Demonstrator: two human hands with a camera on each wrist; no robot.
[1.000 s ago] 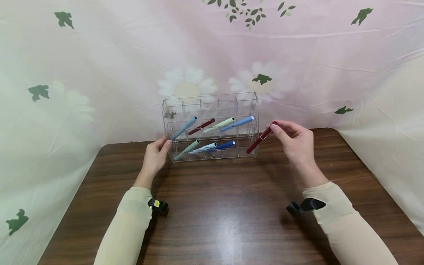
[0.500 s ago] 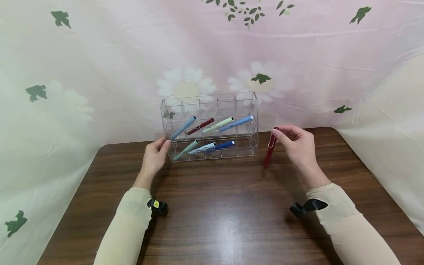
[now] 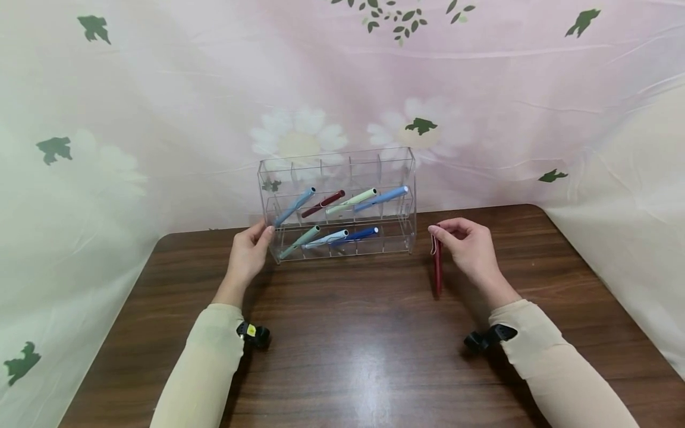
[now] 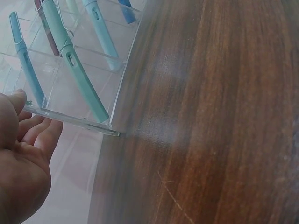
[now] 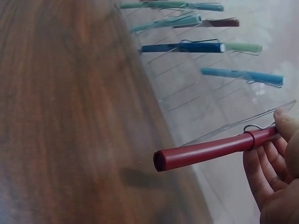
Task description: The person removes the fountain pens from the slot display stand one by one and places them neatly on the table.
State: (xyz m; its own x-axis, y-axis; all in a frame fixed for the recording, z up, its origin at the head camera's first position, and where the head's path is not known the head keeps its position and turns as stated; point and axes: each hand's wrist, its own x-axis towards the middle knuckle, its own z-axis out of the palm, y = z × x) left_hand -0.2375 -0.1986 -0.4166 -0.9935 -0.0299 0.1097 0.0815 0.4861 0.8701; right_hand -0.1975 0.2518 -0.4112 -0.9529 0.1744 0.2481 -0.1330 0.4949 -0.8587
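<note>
A clear tiered pen rack [image 3: 398,245] stands at the table's back edge, and my left hand [image 3: 248,252] grips its left side. In the left wrist view the thumb [image 4: 17,100] lies on one face of the side panel, the fingers beyond it. To the right of the rack, my right hand [image 3: 471,246] pinches a dark red pen [image 3: 437,273] by its clip end, between thumb and fingers. The pen hangs nearly upright, lower end over the table. In the right wrist view its free end [image 5: 187,157] points away from the hand.
Slanted in the rack's middle tier are a light blue pen [image 3: 295,205], a dark red one, a pale green pen [image 3: 350,202] and a blue pen [image 3: 382,198]. Below sit a green pen [image 3: 299,242], a pale blue one and a dark blue pen [image 3: 355,236]. Patterned cloth [image 3: 203,119] hangs behind.
The red pen has swung from a slant beside the rack's right end to nearly upright, and my right hand has come lower and nearer. My left hand stays on the rack.
</note>
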